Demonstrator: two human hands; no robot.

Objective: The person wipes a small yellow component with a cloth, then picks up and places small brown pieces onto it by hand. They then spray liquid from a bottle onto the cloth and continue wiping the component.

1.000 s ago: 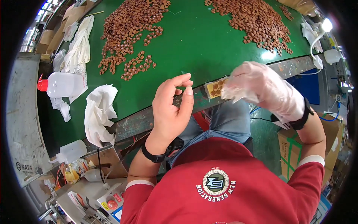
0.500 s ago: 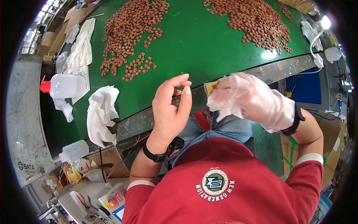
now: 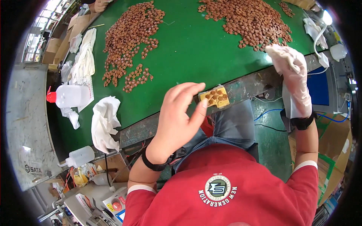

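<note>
My bare left hand (image 3: 177,115) is at the left end of a small yellow block (image 3: 226,98) on the table's front edge. Its thumb and forefinger are apart, with their tips by the block's left corners; whether they touch it I cannot tell. Several small brown round pieces (image 3: 215,96) sit on the block. My right hand (image 3: 296,73), in a thin whitish glove, is raised over the right part of the front edge. Its fingers are closed round a crumpled white cloth (image 3: 281,56), which hides the fingertips.
Two heaps of brown pieces, a left heap (image 3: 130,34) and a right heap (image 3: 252,22), lie on the green table (image 3: 181,56). To the left are a white bottle with a red cap (image 3: 71,96) and a crumpled white cloth (image 3: 105,122). A lit lamp (image 3: 327,17) stands at right.
My right hand has moved right and away from the yellow block with the white cloth, uncovering the brown pieces. My left hand has come right to the block, thumb and forefinger wider apart.
</note>
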